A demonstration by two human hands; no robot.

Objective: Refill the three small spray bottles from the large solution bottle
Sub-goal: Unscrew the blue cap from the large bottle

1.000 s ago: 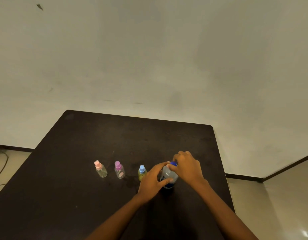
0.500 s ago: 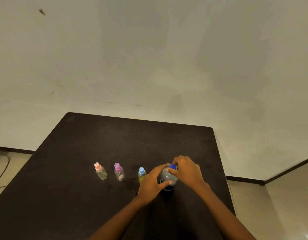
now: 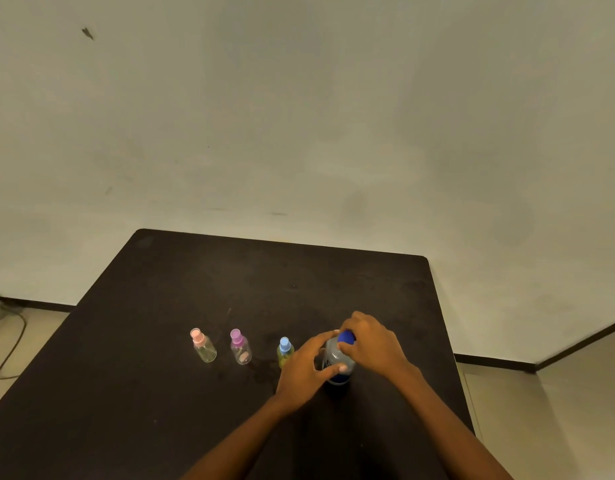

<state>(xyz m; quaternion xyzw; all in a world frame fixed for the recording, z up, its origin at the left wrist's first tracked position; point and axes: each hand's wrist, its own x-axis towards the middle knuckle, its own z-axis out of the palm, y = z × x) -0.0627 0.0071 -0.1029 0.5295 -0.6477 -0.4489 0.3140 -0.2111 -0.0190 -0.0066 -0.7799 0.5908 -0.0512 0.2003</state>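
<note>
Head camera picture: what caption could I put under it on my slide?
The left hand grips the large bottle, right hand holds its blue cap; three small spray bottles stand beside it.

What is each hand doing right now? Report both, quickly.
Left hand: grips the bottle.
Right hand: grips the cap on the bottle.
</note>
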